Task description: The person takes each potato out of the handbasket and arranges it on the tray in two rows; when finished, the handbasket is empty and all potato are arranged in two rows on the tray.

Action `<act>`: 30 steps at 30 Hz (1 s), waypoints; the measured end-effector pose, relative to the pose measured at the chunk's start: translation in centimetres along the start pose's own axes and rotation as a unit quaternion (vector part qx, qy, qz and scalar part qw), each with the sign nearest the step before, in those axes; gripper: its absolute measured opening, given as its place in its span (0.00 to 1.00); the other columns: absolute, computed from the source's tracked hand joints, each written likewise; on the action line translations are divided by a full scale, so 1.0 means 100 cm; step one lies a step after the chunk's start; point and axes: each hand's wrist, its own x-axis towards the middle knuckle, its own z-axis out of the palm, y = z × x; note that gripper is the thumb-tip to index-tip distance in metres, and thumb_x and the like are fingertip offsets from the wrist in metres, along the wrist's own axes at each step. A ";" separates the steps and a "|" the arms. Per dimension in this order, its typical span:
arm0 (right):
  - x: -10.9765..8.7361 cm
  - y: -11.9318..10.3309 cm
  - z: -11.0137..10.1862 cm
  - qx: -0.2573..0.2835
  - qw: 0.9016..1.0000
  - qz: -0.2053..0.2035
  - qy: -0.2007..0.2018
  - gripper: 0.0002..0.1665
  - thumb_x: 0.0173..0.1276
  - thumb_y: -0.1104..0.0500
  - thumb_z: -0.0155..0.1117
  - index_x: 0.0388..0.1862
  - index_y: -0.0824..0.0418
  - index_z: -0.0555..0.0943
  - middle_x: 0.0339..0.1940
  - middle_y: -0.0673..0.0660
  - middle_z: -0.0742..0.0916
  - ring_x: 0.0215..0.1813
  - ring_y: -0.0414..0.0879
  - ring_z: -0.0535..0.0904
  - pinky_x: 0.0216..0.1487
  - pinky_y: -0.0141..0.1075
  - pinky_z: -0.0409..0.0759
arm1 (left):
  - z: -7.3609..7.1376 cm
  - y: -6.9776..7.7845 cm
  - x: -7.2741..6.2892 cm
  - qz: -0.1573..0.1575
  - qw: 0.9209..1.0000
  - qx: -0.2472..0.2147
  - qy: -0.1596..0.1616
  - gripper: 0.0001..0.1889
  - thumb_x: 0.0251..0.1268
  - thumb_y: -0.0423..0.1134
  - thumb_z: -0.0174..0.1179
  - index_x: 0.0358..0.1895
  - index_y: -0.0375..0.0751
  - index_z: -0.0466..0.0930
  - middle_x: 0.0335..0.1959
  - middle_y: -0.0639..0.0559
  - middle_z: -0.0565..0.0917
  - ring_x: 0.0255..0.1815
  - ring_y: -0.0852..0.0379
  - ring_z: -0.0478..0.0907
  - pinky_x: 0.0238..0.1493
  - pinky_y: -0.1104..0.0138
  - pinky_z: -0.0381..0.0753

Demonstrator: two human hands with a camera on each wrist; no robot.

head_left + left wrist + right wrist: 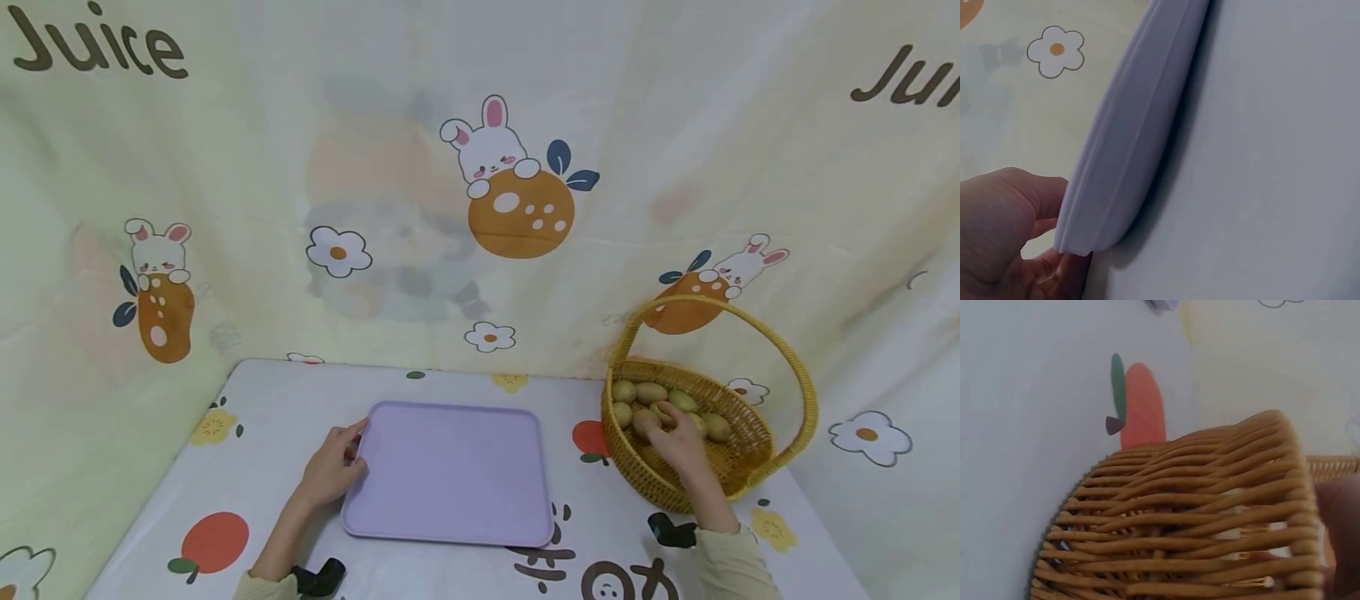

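While the left hand (332, 468) pinches the lilac tray (450, 475) at its left edge, the right hand (681, 446) touches potatoes (651, 392) inside the wicker basket (639, 473). Whether its fingers pinch one, I cannot tell.

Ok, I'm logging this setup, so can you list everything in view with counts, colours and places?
Tablecloth: one, white, patterned, lower half of head view.
Backdrop: one, cream, patterned, behind the tablecloth.
Tray: one, lilac, mid-tablecloth.
Basket: one, golden-brown, right of the tray.
Potato-like items: at least seven, tan, inside the basket.
Wrist devices: two, black, one beside each wrist.
Sleeves: two, pale, bottom of the head view.
Left hand: one, bare, at the tray's left edge.
Right hand: one, bare, inside the basket.
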 end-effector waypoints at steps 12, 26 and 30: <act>0.009 0.013 0.000 -0.013 1.000 0.017 0.021 0.39 0.72 0.55 0.52 0.73 0.78 0.56 0.63 0.80 0.67 0.58 0.67 0.68 0.50 0.48 0.72 | -0.001 0.001 0.001 -0.008 1.000 0.001 -0.006 0.34 0.53 0.30 0.60 0.69 0.33 0.69 0.49 0.41 0.74 0.37 0.56 0.74 0.35 0.64 0.71; 0.017 0.019 0.003 -0.002 0.997 0.004 0.075 0.36 0.66 0.58 0.63 0.65 0.80 0.67 0.51 0.79 0.76 0.34 0.50 0.78 0.32 0.33 0.74 | 0.001 0.001 0.000 0.002 1.000 0.002 0.010 0.34 0.52 0.29 0.60 0.68 0.33 0.70 0.46 0.42 0.75 0.35 0.56 0.74 0.33 0.65 0.70; 0.019 0.020 0.004 0.022 0.997 0.003 0.070 0.35 0.65 0.60 0.63 0.65 0.81 0.67 0.44 0.74 0.78 0.29 0.46 0.79 0.29 0.32 0.75 | 0.000 0.000 0.000 -0.003 1.000 0.002 0.005 0.34 0.52 0.30 0.60 0.68 0.33 0.70 0.47 0.42 0.74 0.36 0.56 0.74 0.34 0.65 0.70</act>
